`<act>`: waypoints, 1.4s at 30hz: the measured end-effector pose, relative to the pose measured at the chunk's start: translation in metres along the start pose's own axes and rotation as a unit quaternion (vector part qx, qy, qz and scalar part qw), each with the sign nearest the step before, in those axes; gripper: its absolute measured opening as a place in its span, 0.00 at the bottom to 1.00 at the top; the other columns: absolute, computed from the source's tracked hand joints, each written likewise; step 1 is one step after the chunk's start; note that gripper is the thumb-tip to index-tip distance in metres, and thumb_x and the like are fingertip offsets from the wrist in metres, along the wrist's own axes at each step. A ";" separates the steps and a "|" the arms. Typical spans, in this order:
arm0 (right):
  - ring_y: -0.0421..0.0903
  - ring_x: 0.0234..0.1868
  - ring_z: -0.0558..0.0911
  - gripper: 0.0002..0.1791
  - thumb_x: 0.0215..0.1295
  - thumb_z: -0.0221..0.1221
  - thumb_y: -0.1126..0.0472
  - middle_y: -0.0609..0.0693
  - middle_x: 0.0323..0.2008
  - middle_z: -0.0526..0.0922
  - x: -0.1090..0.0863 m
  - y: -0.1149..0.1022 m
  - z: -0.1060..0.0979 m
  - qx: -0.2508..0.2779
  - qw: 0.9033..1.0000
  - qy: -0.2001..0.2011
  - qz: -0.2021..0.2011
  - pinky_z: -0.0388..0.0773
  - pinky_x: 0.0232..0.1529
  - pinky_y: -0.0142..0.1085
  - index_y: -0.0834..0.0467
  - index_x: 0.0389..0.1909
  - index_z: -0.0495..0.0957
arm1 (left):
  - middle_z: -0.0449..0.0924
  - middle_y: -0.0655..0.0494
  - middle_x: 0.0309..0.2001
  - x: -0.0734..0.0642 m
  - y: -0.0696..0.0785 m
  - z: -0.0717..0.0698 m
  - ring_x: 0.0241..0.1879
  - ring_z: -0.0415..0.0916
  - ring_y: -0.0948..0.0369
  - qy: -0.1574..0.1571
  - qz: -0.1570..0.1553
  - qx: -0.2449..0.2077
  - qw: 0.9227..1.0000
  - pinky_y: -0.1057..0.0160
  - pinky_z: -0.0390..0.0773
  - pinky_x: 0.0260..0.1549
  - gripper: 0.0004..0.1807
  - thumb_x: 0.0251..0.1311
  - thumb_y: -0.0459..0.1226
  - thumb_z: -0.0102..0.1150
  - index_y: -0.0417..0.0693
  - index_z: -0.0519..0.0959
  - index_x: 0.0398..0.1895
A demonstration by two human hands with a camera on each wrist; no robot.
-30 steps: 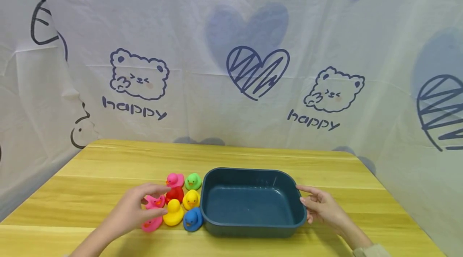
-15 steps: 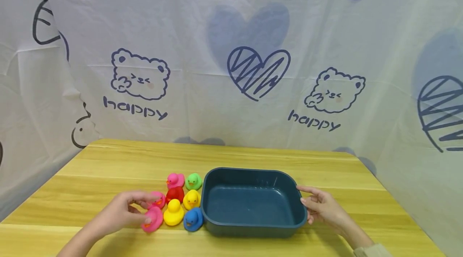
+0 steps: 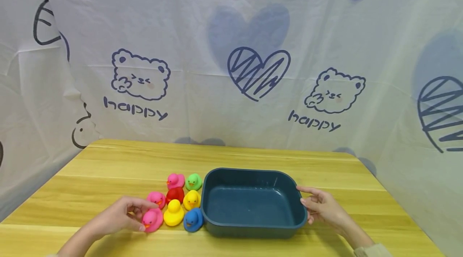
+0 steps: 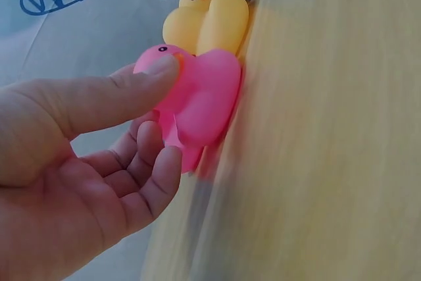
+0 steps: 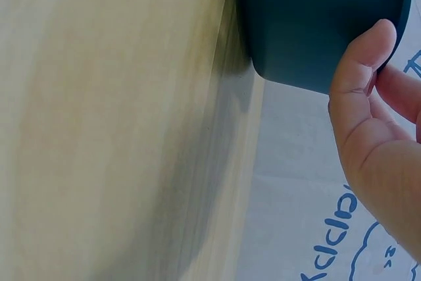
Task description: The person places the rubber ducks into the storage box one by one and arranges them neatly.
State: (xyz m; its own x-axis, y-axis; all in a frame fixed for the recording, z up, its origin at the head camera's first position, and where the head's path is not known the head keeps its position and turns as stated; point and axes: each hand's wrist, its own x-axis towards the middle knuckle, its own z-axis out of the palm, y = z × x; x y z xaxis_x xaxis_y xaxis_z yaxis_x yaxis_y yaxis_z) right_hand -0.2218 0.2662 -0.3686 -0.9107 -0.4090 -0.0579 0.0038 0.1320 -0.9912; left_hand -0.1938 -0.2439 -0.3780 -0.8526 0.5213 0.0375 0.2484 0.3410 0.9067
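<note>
My left hand pinches a pink rubber duck at the front left of a cluster. In the left wrist view, the thumb lies on this duck's head and the index fingertip is hidden behind it. My right hand holds the right end of a dark blue plastic basin. Its thumb presses the outer wall in the right wrist view, with the index finger at the rim. Beside the held duck sit a larger yellow duck and another pink duck.
A blue duck, a small yellow duck and a green duck line the basin's left side. Near them are a red duck and a third pink duck. A printed cloth hangs behind the wooden table.
My left hand has drawn back leftward from over the ducks, and its thumb has come down at the front pink duck. The right hand and basin have stayed put.
</note>
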 end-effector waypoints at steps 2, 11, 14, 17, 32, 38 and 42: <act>0.38 0.17 0.74 0.33 0.64 0.52 0.64 0.51 0.22 0.73 0.000 0.000 0.000 0.000 1.000 0.000 0.000 0.74 0.20 0.28 0.73 0.63 0.48 | 0.71 0.50 0.29 0.001 -0.001 0.000 0.27 0.66 0.62 -0.006 0.000 0.000 1.000 0.69 0.71 0.24 0.25 0.42 0.28 0.65 0.27 0.73 0.47; 0.38 0.17 0.74 0.33 0.64 0.52 0.63 0.50 0.22 0.73 0.000 -0.001 0.000 -0.001 1.000 0.000 0.005 0.74 0.21 0.29 0.73 0.63 0.49 | 0.69 0.55 0.24 0.002 -0.005 -0.002 0.23 0.64 0.65 -0.022 0.008 0.010 1.000 0.71 0.65 0.20 0.19 0.43 0.31 0.66 0.32 0.78 0.41; 0.38 0.17 0.74 0.33 0.64 0.52 0.63 0.50 0.22 0.73 -0.001 -0.001 0.000 0.001 1.000 -0.002 0.004 0.74 0.21 0.29 0.73 0.63 0.48 | 0.68 0.54 0.22 0.002 -0.006 -0.003 0.23 0.63 0.66 -0.017 0.032 0.025 0.999 0.71 0.64 0.19 0.18 0.43 0.32 0.66 0.34 0.79 0.40; 0.38 0.17 0.74 0.33 0.64 0.52 0.63 0.50 0.22 0.73 0.000 -0.001 0.000 0.002 1.000 -0.003 0.003 0.74 0.21 0.29 0.74 0.63 0.48 | 0.68 0.52 0.22 0.002 -0.005 -0.004 0.24 0.63 0.65 -0.004 0.059 0.051 0.997 0.69 0.65 0.20 0.17 0.42 0.33 0.66 0.36 0.80 0.39; 0.39 0.17 0.74 0.33 0.64 0.52 0.63 0.51 0.22 0.72 0.000 -0.001 0.000 -0.005 1.000 0.007 0.010 0.75 0.20 0.30 0.73 0.64 0.49 | 0.74 0.40 0.44 0.013 0.024 -0.003 0.38 0.71 0.56 0.016 0.017 0.061 0.998 0.58 0.73 0.33 0.20 0.43 0.33 0.66 0.35 0.77 0.42; 0.39 0.17 0.74 0.33 0.63 0.52 0.64 0.51 0.22 0.71 -0.001 -0.003 0.001 -0.004 1.000 0.008 0.010 0.74 0.20 0.30 0.73 0.63 0.48 | 0.71 0.40 0.48 0.018 0.034 -0.001 0.39 0.72 0.51 0.013 -0.021 0.015 1.000 0.53 0.74 0.36 0.20 0.46 0.32 0.65 0.36 0.75 0.44; 0.38 0.17 0.74 0.34 0.63 0.52 0.64 0.51 0.22 0.71 -0.001 -0.003 0.001 -0.003 1.000 0.006 0.007 0.74 0.21 0.29 0.74 0.63 0.48 | 0.73 0.42 0.45 0.022 0.039 0.001 0.38 0.73 0.51 0.007 -0.011 -0.006 1.000 0.57 0.74 0.37 0.19 0.47 0.33 0.64 0.35 0.75 0.43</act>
State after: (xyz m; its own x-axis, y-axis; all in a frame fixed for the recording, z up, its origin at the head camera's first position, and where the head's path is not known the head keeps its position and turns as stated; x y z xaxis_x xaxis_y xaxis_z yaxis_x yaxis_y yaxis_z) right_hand -0.2209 0.2655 -0.3657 -0.9157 -0.3955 -0.0705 0.0147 0.1426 -0.9897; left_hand -0.2023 -0.2185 -0.3425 -0.8637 0.5035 0.0230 0.2239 0.3423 0.9125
